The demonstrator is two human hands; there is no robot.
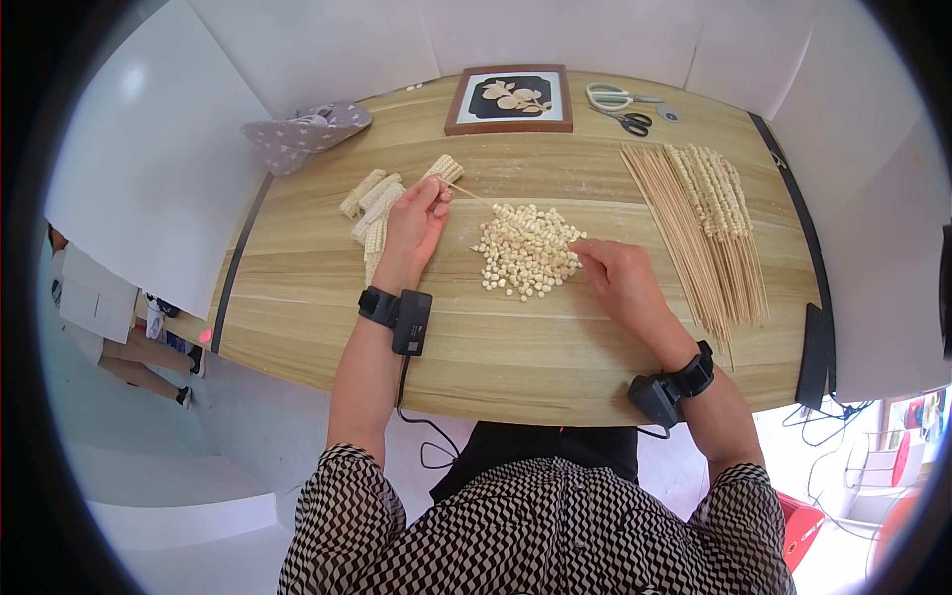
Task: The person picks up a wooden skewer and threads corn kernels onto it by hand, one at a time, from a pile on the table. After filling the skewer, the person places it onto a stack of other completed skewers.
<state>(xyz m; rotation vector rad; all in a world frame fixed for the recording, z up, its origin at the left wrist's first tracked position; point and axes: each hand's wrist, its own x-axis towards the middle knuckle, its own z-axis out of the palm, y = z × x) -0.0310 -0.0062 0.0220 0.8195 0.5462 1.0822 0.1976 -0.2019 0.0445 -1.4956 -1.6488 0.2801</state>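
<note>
My left hand [416, 220] is closed around a thin wooden skewer [470, 192], whose far end points right over a heap of corn kernels [526, 253]. The kernels are pale and lie loose on the wooden table. At the right edge of the heap, my right hand [617, 278] has its thumb and fingertips pinched together. Whatever is between those fingertips is too small to make out. Several corn cobs [377, 213] lie beside and behind my left hand, some stripped and some with kernels on them.
Bare skewers [674, 228] lie on the right beside several skewers threaded with kernels [716, 193]. At the back are a framed picture [511, 99], light-handled scissors [610, 97] and black-handled scissors [633, 123]. A grey star-patterned cloth [307, 134] rests at the back left. Both wrists carry cabled black devices.
</note>
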